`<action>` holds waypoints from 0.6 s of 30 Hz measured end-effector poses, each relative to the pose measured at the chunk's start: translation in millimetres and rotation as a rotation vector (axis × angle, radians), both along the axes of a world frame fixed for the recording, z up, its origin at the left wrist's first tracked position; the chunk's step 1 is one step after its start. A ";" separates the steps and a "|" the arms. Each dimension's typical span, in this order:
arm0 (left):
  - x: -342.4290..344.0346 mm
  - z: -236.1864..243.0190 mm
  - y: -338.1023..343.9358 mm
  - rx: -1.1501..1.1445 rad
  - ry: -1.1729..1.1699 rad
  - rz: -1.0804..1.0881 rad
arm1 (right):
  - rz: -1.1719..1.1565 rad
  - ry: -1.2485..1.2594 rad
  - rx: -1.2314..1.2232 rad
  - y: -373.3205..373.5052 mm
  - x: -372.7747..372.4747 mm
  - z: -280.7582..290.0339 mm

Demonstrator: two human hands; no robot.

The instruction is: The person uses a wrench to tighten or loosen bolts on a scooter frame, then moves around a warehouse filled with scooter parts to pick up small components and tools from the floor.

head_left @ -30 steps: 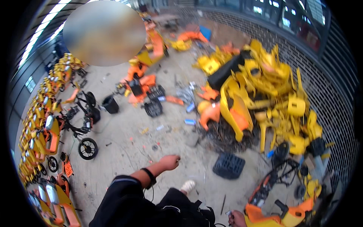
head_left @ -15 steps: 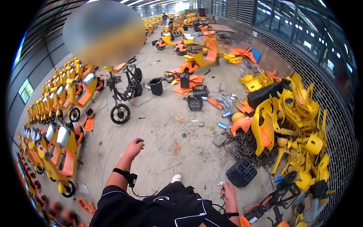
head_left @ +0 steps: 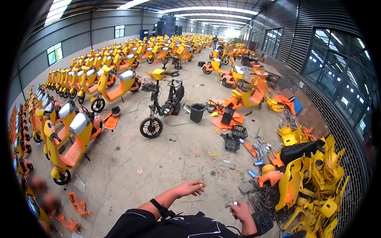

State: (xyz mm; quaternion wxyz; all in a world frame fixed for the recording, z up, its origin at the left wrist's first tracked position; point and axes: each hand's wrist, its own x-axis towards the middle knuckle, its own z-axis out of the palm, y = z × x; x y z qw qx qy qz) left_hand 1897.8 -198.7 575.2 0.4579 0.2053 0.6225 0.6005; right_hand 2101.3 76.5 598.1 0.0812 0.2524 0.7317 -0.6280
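Out in front of my body, above the concrete floor, my left hand [head_left: 190,189] has its fingers loosely stretched and nothing in them. A black strap with a small device sits on that forearm. My right hand [head_left: 241,211] is closed round a small silvery object [head_left: 235,203]; only its bright end shows, so its kind cannot be made out. Under the right wrist a black plastic basket [head_left: 263,222] lies on the floor, partly hidden by the arm. Neither hand touches anything else.
Ahead stands a stripped scooter frame [head_left: 166,104] beside a black bin [head_left: 197,113]. Rows of yellow-orange scooters [head_left: 79,139] fill the left. To the right lies a heap of yellow body panels [head_left: 317,174], with black crates [head_left: 232,142] and cans [head_left: 253,173] nearby.
My view has lifted and swung left, so the scooters sit farther right. My left hand has come across toward the middle, closer to the right hand, which still holds the silvery object.
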 end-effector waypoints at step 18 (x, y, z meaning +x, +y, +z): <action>8.2 -52.2 -162.2 0.399 -0.682 0.805 | 1.416 0.501 0.599 -275.3 -240.9 -21.7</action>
